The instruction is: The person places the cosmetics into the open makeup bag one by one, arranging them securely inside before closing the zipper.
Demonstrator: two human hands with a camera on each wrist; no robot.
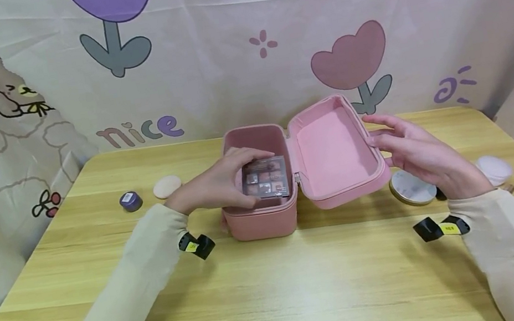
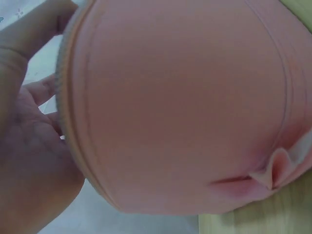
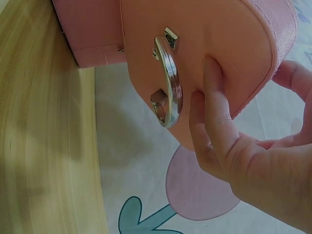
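A pink zip-up cosmetic case (image 1: 263,224) stands on the table with its lid (image 1: 333,151) swung out to the right. My left hand (image 1: 215,184) reaches over the case's left rim and grips an eyeshadow palette (image 1: 265,177) between thumb and fingers, at the case's mouth. In the left wrist view the case wall (image 2: 180,107) hides the palette and the fingertips. My right hand (image 1: 420,157) holds the lid's outer edge. From the right wrist view, its fingers (image 3: 219,107) press the lid's outside, beside a silver handle (image 3: 170,83), with the thumb at the rim.
Left of the case lie a small purple jar (image 1: 130,201) and a pale round puff (image 1: 167,186). A round compact (image 1: 412,187) sits below the right hand, with a whitish rounded item (image 1: 494,169) farther right. A patterned cloth (image 1: 219,48) hangs behind the table.
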